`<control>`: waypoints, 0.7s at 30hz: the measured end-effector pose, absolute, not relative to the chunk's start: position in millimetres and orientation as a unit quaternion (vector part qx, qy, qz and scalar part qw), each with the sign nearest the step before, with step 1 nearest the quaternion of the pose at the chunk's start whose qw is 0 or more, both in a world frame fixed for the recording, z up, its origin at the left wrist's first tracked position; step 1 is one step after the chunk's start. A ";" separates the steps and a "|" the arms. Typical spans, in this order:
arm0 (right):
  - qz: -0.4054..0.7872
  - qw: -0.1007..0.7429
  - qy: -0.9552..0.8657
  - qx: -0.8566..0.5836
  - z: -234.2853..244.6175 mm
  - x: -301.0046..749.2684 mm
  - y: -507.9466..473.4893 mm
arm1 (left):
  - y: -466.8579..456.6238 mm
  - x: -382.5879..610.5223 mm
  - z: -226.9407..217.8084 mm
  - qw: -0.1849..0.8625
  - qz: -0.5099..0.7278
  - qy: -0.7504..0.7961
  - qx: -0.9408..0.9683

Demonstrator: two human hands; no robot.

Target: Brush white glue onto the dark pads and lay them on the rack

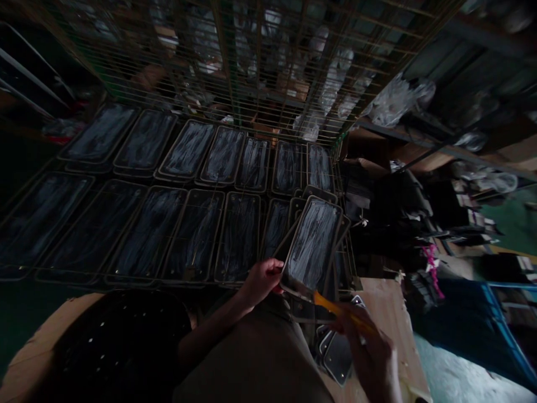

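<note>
My left hand (263, 281) is closed on the lower left edge of a dark rectangular panel (314, 238) with rounded corners and whitish streaks across its face. The panel is tilted above other dark panels at the right end of the rows. In my right hand (371, 350) is a brush with an orange-yellow handle (329, 304), my fingers wrapped round it. Its dark head is at the panel's lower edge, and the bristles are hard to make out. Similar streaked panels (238, 238) lie side by side in two rows to the left.
A wire mesh wall (235, 73) rises behind the rows. Small dark panels (338, 355) lie on a wooden board (388, 313) at my right. Shelving with clear plastic bags (396, 101) stands farther right, above dark stacked goods and a blue container (465, 319).
</note>
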State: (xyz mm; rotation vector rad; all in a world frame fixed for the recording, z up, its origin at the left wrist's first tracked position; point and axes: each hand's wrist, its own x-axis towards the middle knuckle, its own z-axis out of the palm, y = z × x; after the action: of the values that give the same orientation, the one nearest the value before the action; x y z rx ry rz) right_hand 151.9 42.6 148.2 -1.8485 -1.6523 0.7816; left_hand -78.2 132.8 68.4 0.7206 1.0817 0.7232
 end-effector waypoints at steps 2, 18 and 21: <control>0.253 0.286 -0.591 -0.711 147.5 163.5 47.4 | 132.7 -77.6 68.5 0.729 0.334 0.499 0.328; 0.121 0.446 -0.497 -0.735 155.1 171.3 76.7 | 137.2 -77.9 97.6 0.810 0.314 0.436 0.235; 0.090 0.449 -0.483 -0.746 135.7 168.6 91.5 | 144.3 -78.5 113.6 0.867 0.335 0.332 0.159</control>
State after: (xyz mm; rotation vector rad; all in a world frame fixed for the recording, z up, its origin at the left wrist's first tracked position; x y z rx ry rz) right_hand 168.6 91.5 135.7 -1.8451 -1.1947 0.2231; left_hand -78.5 144.3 113.6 0.3338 0.6949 0.7017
